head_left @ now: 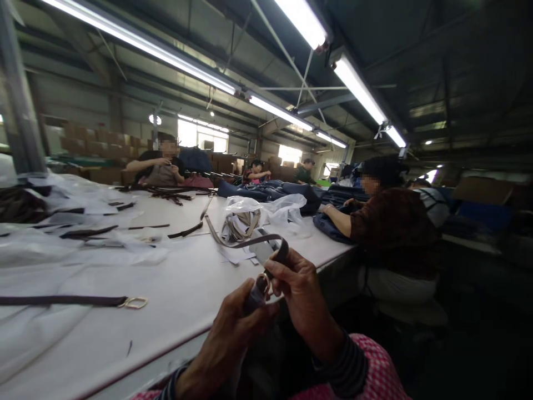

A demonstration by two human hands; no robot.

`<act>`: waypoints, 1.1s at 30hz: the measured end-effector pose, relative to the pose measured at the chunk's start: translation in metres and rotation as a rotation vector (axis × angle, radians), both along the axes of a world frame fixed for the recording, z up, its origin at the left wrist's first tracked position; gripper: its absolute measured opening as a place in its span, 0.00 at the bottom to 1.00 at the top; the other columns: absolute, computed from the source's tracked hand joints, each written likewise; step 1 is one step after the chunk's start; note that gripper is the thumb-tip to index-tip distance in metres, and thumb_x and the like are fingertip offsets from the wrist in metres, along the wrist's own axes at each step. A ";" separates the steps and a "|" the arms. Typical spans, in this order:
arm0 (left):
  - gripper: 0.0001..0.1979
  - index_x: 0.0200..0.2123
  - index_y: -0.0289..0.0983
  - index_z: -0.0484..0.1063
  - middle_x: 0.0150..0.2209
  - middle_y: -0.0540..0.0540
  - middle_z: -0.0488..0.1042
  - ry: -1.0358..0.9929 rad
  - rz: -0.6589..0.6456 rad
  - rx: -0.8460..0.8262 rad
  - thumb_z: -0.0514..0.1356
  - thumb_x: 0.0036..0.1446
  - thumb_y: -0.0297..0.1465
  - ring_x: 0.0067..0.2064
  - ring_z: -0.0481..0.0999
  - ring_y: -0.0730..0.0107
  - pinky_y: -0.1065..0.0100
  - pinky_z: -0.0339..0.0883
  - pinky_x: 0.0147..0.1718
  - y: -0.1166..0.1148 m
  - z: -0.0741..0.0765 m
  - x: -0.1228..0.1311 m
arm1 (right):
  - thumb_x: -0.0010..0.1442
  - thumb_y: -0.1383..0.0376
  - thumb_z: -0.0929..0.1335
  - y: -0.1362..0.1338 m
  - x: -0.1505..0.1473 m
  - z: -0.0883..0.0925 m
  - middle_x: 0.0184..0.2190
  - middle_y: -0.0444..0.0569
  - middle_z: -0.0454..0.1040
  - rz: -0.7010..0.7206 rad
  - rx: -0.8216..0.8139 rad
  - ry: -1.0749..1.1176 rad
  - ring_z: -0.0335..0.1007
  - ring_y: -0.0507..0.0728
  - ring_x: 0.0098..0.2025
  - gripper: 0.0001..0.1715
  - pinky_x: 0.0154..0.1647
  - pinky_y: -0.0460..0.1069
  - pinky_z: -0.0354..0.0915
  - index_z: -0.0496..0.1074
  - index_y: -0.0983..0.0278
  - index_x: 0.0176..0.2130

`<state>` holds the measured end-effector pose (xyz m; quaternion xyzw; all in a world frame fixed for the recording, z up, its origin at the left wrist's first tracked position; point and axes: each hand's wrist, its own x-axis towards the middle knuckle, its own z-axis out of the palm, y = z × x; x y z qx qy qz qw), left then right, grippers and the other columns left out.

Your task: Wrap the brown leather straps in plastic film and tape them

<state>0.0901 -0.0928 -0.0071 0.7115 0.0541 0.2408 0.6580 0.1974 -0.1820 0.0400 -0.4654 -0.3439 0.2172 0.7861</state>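
A dark flat strap (250, 241) runs from the table up to my right hand (300, 289), which is closed on it near a gold-coloured metal ring (266, 282). My left hand (237, 322) is closed around a grey-blue piece (254, 300) just below the ring. What that piece is, I cannot tell; the fingers hide most of it. Both hands are close together, in front of the table's near edge. To the left, another dark strap (66, 300) with a gold-coloured metal loop (135, 303) at its end lies on the white table (175, 294).
Clear plastic sheets (104, 244) and more straps cover the table's left side. A bundle of straps (240, 225) sits beside crumpled plastic (287, 211). On the right, a seated person (391, 233) handles dark blue fabric (333, 225); other people work farther back.
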 end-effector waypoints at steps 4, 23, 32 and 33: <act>0.20 0.32 0.35 0.68 0.20 0.54 0.63 0.003 -0.178 -0.169 0.68 0.58 0.46 0.21 0.59 0.78 0.74 0.51 0.21 -0.008 -0.006 0.002 | 0.51 0.66 0.78 -0.010 0.004 -0.001 0.22 0.39 0.70 0.035 0.021 0.017 0.61 0.47 0.21 0.11 0.22 0.43 0.58 0.74 0.64 0.32; 0.20 0.36 0.33 0.72 0.23 0.53 0.66 0.030 -0.181 -0.252 0.67 0.60 0.46 0.23 0.62 0.77 0.74 0.54 0.22 0.023 -0.012 0.021 | 0.56 0.65 0.77 0.008 0.026 -0.026 0.23 0.41 0.71 0.022 -0.169 -0.200 0.61 0.49 0.24 0.08 0.25 0.45 0.58 0.76 0.64 0.31; 0.18 0.36 0.36 0.69 0.27 0.52 0.67 -0.019 -0.251 -0.216 0.63 0.64 0.46 0.26 0.62 0.77 0.75 0.55 0.24 0.011 -0.003 0.024 | 0.63 0.51 0.71 0.030 0.053 -0.005 0.28 0.47 0.75 0.354 0.137 0.331 0.68 0.52 0.30 0.21 0.28 0.45 0.63 0.81 0.66 0.41; 0.18 0.36 0.36 0.69 0.28 0.51 0.69 -0.024 -0.242 -0.250 0.61 0.65 0.46 0.28 0.64 0.76 0.75 0.58 0.26 0.010 0.001 0.021 | 0.64 0.50 0.70 0.031 0.055 0.000 0.26 0.47 0.74 0.354 0.167 0.322 0.68 0.52 0.29 0.22 0.28 0.45 0.64 0.81 0.68 0.40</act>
